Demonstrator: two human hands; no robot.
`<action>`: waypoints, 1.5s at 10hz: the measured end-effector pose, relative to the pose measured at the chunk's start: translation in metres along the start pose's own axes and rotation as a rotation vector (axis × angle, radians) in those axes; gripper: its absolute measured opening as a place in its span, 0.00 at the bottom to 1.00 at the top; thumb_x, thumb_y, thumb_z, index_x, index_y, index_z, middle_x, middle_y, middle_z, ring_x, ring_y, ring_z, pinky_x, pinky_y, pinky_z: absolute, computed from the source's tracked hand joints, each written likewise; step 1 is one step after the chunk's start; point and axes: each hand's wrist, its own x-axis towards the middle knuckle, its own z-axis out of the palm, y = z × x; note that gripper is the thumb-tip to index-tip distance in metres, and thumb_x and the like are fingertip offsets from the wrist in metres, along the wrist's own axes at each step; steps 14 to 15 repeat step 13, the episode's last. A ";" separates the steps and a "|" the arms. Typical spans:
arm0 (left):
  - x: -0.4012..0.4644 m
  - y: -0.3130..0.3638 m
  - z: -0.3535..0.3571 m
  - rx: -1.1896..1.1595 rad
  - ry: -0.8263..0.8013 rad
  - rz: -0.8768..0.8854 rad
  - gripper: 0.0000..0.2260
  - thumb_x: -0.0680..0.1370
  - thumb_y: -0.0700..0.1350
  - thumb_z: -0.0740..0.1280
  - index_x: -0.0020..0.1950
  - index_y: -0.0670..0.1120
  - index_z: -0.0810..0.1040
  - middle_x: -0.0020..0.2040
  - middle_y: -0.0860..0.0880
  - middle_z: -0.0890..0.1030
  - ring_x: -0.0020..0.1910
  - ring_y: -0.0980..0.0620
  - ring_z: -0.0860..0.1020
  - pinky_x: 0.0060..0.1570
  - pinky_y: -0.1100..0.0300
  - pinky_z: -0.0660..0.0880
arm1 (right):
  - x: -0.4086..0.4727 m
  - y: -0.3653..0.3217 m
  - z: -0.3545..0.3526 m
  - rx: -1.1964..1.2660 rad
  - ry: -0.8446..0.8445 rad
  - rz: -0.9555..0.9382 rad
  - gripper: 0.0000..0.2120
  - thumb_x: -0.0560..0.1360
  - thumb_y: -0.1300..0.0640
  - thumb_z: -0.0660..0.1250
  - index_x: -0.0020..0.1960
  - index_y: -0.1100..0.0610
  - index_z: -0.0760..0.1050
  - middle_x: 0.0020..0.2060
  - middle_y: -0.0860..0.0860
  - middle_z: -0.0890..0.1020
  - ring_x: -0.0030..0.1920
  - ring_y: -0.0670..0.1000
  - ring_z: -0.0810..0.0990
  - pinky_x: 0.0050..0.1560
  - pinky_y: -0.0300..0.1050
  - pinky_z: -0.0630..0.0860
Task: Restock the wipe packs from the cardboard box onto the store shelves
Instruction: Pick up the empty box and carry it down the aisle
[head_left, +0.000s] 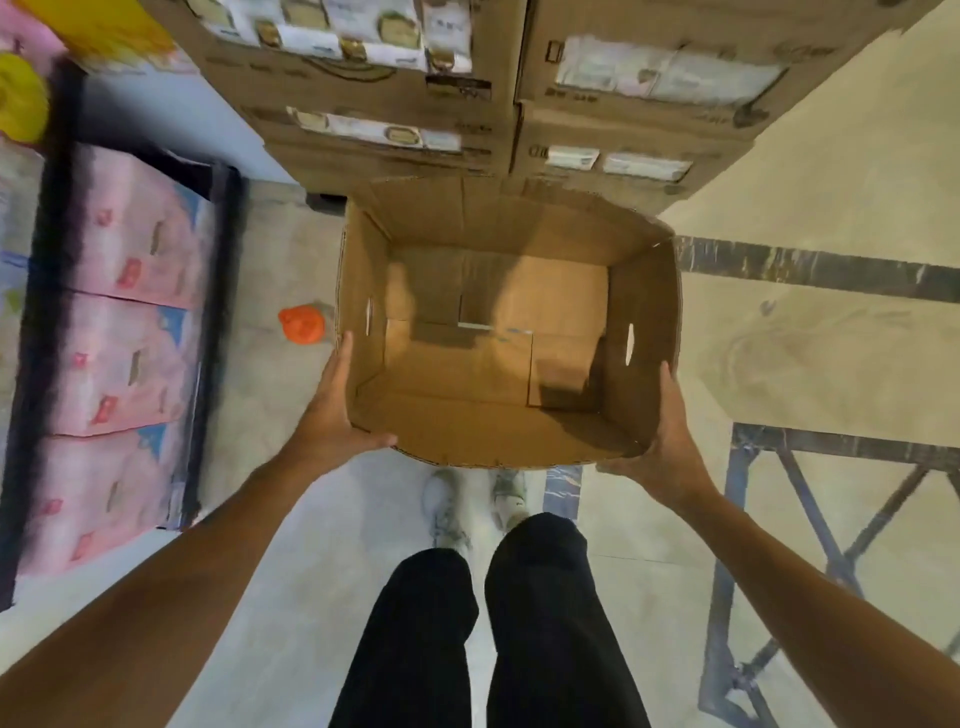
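An open cardboard box (644, 332) hangs in front of me above the floor, its inside bare with no packs in it. My left hand (332, 410) presses against its left wall and near corner. My right hand (667, 447) cups the right wall and near right corner. Both hands carry the box between them. Pink wipe packs (124, 358) lie in rows on a dark-framed low shelf (215, 291) at the left.
Stacked cardboard cartons (395, 104) with pictured labels stand just beyond the box. An orange object (302, 323) lies on the floor left of the box. My legs and shoes (447, 509) are below. The tiled floor with dark stripes (831, 270) spreads right.
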 end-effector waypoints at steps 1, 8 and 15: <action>0.052 -0.033 0.029 -0.012 -0.036 -0.002 0.63 0.60 0.55 0.84 0.81 0.61 0.42 0.81 0.58 0.49 0.80 0.52 0.54 0.74 0.46 0.62 | 0.053 0.039 0.010 -0.003 -0.013 0.011 0.42 0.78 0.64 0.70 0.79 0.40 0.48 0.72 0.33 0.65 0.67 0.35 0.71 0.59 0.39 0.79; 0.247 -0.170 0.132 0.218 -0.047 -0.043 0.63 0.65 0.47 0.83 0.81 0.58 0.37 0.82 0.56 0.44 0.75 0.61 0.51 0.72 0.61 0.57 | 0.249 0.204 0.076 -0.303 0.009 -0.029 0.71 0.56 0.58 0.86 0.81 0.49 0.37 0.79 0.46 0.50 0.75 0.49 0.58 0.67 0.36 0.65; 0.194 -0.123 0.086 0.520 -0.247 0.003 0.46 0.75 0.47 0.75 0.82 0.52 0.47 0.82 0.48 0.45 0.79 0.43 0.59 0.71 0.53 0.67 | 0.215 0.137 0.067 -0.508 -0.075 0.100 0.56 0.66 0.58 0.81 0.81 0.53 0.46 0.80 0.52 0.45 0.77 0.60 0.59 0.72 0.54 0.67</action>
